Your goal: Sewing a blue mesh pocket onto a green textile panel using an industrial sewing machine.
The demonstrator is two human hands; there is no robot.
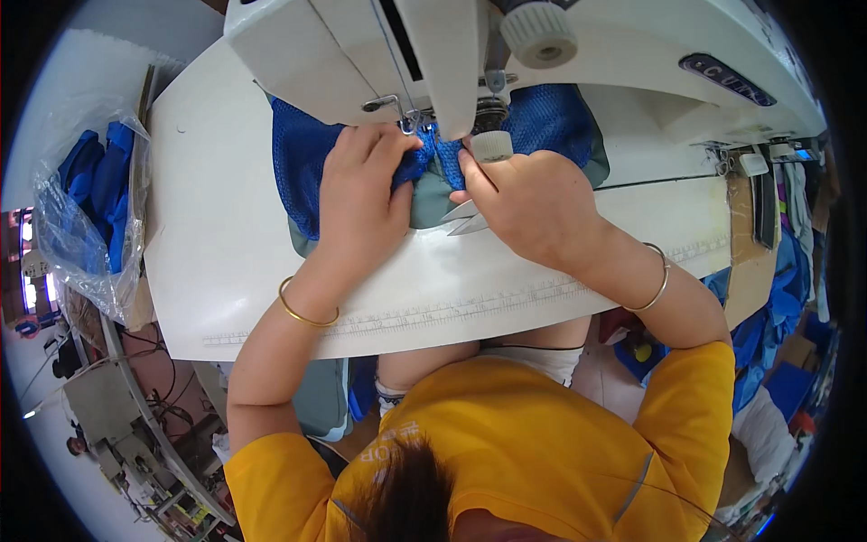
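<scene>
Left hand: the left hand (366, 194) is laid on the work, fingertips at the gathered edge beside the presser foot, thumb drawn back toward the wrist – whether it pinches the cloth or only presses it, cannot tell.
Right hand: the right hand (537, 203) is curled around scissors (465, 219), handles hidden beneath it; its forefinger reaches up to the cloth.
Blue mesh cloth: the blue mesh cloth (298, 154) spreads beyond and to the outer side of both hands, with a bunched strip between the fingertips.
Grey-green cloth: the grey-green cloth (433, 206) lies beneath the mesh and shows between the hands.
Sewing machine: the white sewing machine (343, 54) stands over the work, just beyond the fingertips; its presser foot (417, 122) is nearest the left forefinger. Whether the foot is down is too small to tell.
Table: the white table (217, 271) bears the work; a printed ruler (452, 312) runs across it, nearer the body than both hands.
Plastic bag: a clear plastic bag (54, 212) of blue cloth, well apart to the left of the left hand.
Step in hand: judged to be lining up the layers at the needle.
Next move: judged to call for even edges, fingertips clear of the needle – and scissor points kept off the mesh.
</scene>
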